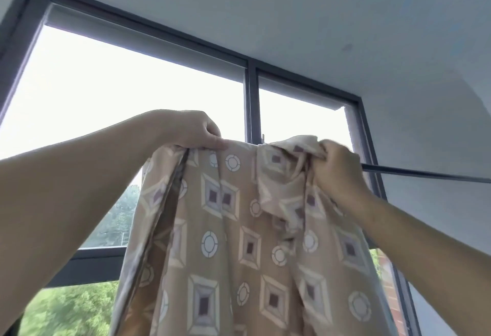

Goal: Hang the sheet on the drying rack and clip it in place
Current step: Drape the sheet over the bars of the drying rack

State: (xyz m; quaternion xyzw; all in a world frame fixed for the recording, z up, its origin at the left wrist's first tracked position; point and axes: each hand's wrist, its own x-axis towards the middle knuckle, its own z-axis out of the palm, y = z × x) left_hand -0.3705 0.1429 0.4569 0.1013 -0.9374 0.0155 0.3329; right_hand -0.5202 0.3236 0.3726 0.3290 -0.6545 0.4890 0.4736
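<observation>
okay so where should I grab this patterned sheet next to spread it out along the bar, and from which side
Take the bunched top edge of the sheet, the crumpled wad by the right hand, and come at it from below. The fabric by the left hand already lies flatter over the top, while the right part is folded on itself. The bare rod runs on to the right, so there seems room to draw it that way.

Rod (425, 173) mostly behind sheet (239, 229)

two hands (195, 129), one sheet (233, 242), one rack bar (425, 173), one window (251, 101)

Sheet (239, 229) over dark rail (425, 173)
</observation>
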